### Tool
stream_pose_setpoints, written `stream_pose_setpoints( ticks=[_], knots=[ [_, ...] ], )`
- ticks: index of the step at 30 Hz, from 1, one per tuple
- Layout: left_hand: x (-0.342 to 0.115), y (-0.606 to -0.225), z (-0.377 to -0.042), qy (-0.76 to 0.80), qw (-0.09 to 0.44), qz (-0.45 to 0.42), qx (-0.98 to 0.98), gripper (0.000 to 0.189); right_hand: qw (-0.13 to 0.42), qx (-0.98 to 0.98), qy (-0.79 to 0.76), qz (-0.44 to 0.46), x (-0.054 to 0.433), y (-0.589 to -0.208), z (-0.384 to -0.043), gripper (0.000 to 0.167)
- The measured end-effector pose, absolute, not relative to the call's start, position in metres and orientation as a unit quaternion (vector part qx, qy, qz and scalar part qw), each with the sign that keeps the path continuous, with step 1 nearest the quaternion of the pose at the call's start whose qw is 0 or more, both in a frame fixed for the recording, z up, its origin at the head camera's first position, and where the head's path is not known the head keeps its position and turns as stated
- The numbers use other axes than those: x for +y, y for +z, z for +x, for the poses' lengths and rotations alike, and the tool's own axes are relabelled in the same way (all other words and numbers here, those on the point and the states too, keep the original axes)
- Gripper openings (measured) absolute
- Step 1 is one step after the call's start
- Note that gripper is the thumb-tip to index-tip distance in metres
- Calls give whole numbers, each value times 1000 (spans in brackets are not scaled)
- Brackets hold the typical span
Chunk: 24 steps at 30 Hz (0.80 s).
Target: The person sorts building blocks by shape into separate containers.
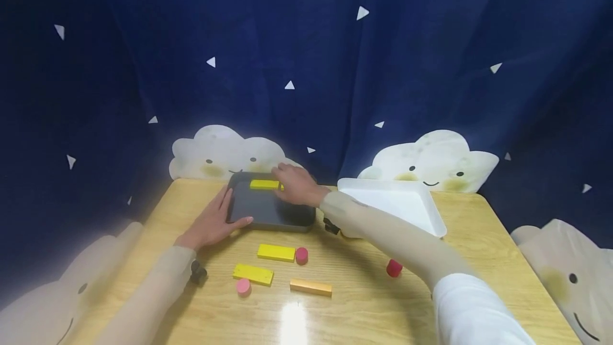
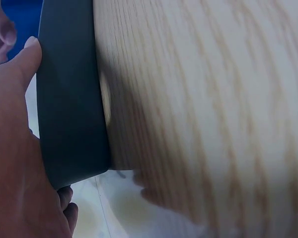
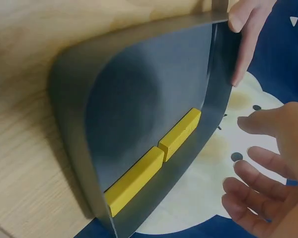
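Note:
A dark gray tray (image 1: 273,214) lies at the back left of the table. My left hand (image 1: 210,222) holds its front left corner, thumb along the front wall (image 2: 72,99) and fingers down the left side. My right hand (image 1: 297,184) is above the tray's back right part. In the right wrist view its fingers (image 3: 258,193) are loosely bent, with nothing in them. Two yellow blocks, one nearer (image 3: 135,181) and one farther (image 3: 181,133), lie end to end along the tray's back wall. In the head view the right hand hides part of this row.
In front of the tray lie two more yellow blocks (image 1: 276,252) (image 1: 254,274), a dark pink disc (image 1: 301,255), a light pink disc (image 1: 243,287) and an orange block (image 1: 311,287). A red piece (image 1: 394,268) sits below the right forearm. A white tray (image 1: 397,204) stands at right.

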<state>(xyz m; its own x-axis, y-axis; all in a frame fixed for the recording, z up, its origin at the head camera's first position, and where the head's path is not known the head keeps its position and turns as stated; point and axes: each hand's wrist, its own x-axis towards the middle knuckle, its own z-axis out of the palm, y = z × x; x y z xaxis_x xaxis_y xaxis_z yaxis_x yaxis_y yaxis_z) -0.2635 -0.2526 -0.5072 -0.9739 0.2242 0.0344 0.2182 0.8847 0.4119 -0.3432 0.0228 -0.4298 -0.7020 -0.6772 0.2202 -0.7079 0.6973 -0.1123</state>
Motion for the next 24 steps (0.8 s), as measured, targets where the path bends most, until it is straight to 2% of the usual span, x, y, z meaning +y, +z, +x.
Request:
stream_pose_setpoints(
  ticks=[7, 24],
  knots=[
    [-252, -508, -261, 211, 6, 117, 971, 122, 60, -918, 114, 375, 43, -429, -325, 34],
    [-251, -506, -263, 214, 2, 116, 970, 122, 110, -913, 117, 375, 89, -415, -278, 33]
  ],
)
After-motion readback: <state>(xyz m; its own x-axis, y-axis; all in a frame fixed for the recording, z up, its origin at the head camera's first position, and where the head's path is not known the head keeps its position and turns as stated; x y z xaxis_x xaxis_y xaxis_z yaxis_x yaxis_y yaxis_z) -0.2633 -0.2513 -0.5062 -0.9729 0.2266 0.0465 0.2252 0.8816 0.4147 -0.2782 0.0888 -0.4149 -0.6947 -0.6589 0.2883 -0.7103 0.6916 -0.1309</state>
